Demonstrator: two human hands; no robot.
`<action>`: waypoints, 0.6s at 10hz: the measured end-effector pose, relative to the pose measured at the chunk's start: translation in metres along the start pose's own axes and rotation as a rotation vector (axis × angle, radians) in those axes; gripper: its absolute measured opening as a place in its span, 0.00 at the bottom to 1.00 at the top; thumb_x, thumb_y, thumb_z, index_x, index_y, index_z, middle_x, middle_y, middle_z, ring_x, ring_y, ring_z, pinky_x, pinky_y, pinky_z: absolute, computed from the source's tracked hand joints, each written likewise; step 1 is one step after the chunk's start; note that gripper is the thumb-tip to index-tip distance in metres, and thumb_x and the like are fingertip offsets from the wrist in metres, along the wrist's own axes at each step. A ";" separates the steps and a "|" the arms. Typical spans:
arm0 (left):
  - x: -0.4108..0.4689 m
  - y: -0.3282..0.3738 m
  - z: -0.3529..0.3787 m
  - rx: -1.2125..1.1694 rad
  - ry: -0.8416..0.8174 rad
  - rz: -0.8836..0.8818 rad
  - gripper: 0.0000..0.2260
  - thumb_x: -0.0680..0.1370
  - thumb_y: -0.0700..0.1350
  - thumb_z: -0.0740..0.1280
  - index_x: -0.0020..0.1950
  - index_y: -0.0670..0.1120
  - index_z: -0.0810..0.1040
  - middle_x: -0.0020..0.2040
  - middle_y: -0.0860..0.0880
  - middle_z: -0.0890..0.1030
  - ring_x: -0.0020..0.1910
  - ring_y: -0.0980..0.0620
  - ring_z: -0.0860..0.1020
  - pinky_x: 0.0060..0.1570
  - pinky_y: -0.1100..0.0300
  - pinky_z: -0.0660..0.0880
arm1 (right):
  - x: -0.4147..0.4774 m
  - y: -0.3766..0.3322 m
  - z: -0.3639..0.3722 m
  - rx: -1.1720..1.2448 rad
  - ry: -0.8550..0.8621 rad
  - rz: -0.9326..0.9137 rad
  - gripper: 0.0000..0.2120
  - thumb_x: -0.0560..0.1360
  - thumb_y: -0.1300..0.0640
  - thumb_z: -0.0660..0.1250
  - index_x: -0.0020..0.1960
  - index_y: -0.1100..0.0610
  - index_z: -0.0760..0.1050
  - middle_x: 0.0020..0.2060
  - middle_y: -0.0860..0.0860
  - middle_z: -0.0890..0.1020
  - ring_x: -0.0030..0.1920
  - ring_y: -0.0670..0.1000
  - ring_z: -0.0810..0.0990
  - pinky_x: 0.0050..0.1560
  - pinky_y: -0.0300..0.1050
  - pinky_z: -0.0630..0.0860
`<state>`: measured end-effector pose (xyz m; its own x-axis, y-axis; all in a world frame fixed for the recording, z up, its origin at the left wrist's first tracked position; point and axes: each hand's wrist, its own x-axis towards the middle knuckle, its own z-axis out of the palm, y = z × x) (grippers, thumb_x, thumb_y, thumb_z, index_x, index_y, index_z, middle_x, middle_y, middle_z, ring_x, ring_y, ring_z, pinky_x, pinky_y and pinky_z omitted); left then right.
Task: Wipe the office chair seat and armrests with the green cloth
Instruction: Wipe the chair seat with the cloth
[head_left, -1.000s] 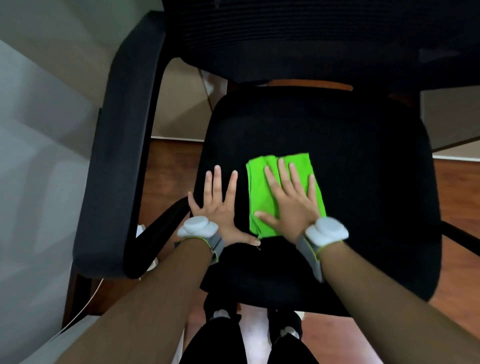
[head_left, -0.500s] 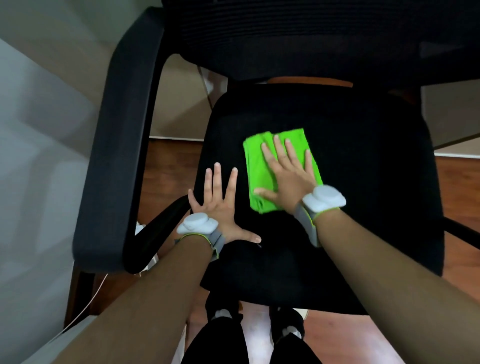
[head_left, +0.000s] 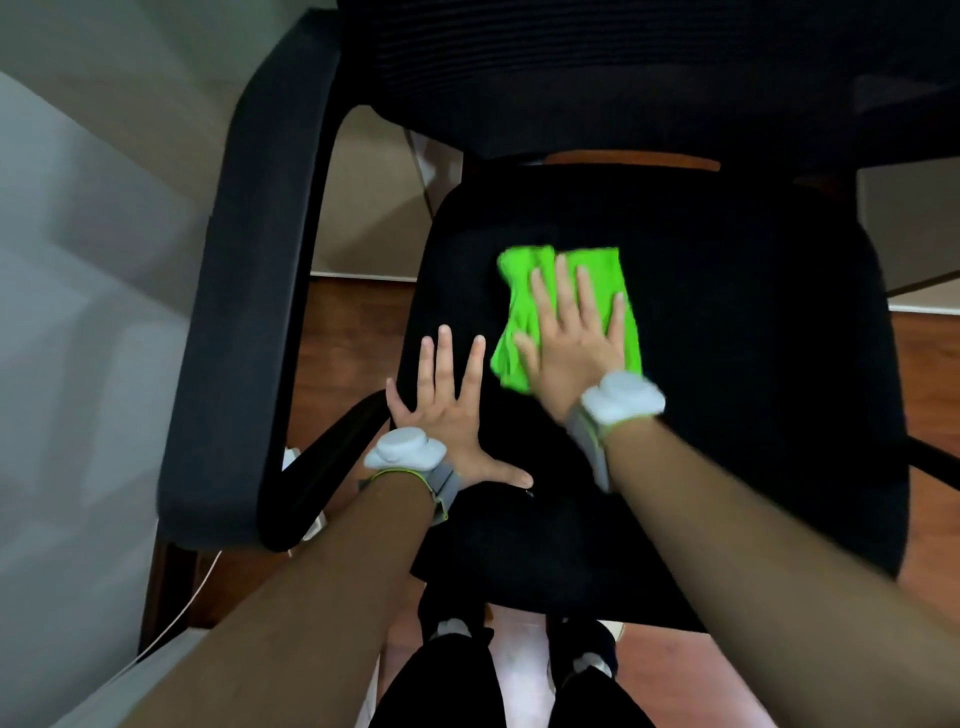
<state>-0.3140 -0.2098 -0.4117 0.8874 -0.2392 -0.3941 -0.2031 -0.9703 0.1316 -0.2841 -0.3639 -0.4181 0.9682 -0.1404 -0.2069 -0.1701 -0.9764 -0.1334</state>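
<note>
Pressing flat on the green cloth, my right hand lies with fingers straight and spread; nothing is pinched or curled round. The cloth sits under those fingers and just beyond their tips, on the middle of the seat. It is bunched on the thumb side. My left hand rests flat on the seat with fingers splayed, holding nothing, and its fingertips are near the cloth's wrist-side corner.

Probable faults, in my judgement:

1. Cloth slip. An open palm holds the cloth by friction only. A fast stroke may leave it behind or roll the bunched thumb-side edge under, reducing contact area.
2. Missed coverage. The seat area on the little-finger side is wide and dark, so unwiped zones are hard to confirm.
3. Chair movement. If the bracing left hand lifts, the chair may shift.
4. Omitted step. The armrest lies well beyond the left fingers and looks untouched.
</note>
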 end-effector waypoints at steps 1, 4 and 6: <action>0.003 0.005 0.001 -0.010 0.041 -0.134 0.55 0.63 0.70 0.65 0.71 0.59 0.25 0.76 0.52 0.30 0.76 0.52 0.36 0.67 0.35 0.54 | -0.084 -0.013 0.011 -0.071 -0.016 -0.110 0.31 0.76 0.41 0.48 0.76 0.49 0.50 0.76 0.51 0.57 0.76 0.53 0.57 0.72 0.63 0.53; 0.003 -0.006 -0.002 -0.127 -0.194 0.013 0.67 0.49 0.77 0.67 0.65 0.60 0.18 0.63 0.56 0.14 0.72 0.48 0.29 0.68 0.34 0.36 | 0.005 -0.006 0.001 -0.007 -0.060 -0.029 0.30 0.78 0.43 0.44 0.76 0.50 0.40 0.77 0.50 0.45 0.77 0.52 0.44 0.74 0.57 0.40; 0.005 -0.007 0.003 0.020 -0.181 -0.006 0.62 0.59 0.66 0.73 0.75 0.49 0.32 0.65 0.51 0.17 0.71 0.44 0.26 0.69 0.34 0.39 | -0.092 -0.007 0.005 -0.069 -0.041 -0.214 0.30 0.75 0.43 0.51 0.76 0.50 0.52 0.76 0.52 0.59 0.75 0.53 0.59 0.73 0.58 0.54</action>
<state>-0.3092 -0.2047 -0.4173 0.7999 -0.2340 -0.5527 -0.2077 -0.9719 0.1109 -0.3729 -0.3428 -0.4031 0.9724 0.0769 -0.2204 0.0531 -0.9923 -0.1119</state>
